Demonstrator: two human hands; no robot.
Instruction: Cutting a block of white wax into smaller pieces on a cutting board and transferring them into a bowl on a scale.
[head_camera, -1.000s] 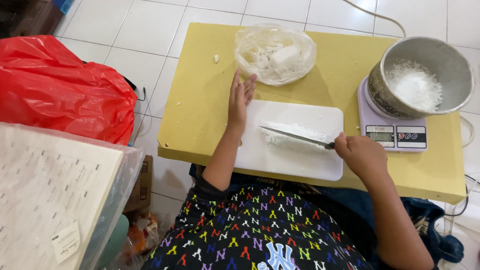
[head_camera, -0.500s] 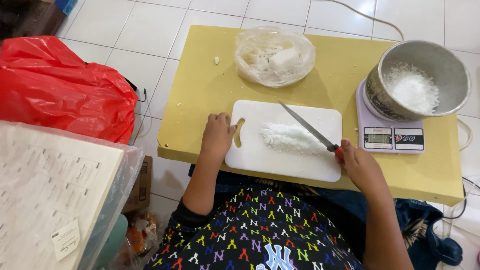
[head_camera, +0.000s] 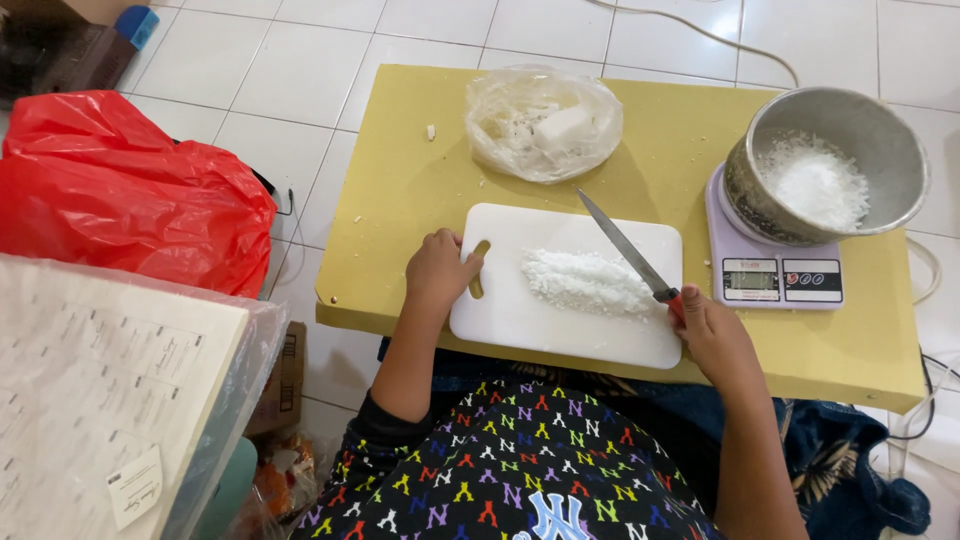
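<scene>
A white cutting board (head_camera: 520, 320) lies on the low yellow table (head_camera: 400, 190), with a pile of chopped white stuff (head_camera: 585, 282) in its middle. My left hand (head_camera: 438, 270) grips the board's left end, the thumb at its handle slot. My right hand (head_camera: 712, 330) holds a red-handled knife (head_camera: 625, 248) at the board's right edge. Its blade points up and to the left above the pile.
A clear plastic bag (head_camera: 545, 120) with white chunks sits behind the board. At the right, a metal bowl (head_camera: 835, 165) of white shreds stands on a digital kitchen scale (head_camera: 775, 280). A red plastic bag (head_camera: 120, 190) and a paper-covered box (head_camera: 100, 400) lie left of the table.
My left hand came back from near the clear bag to the board's left end. The knife lifted off the pile and now angles up to the left.
</scene>
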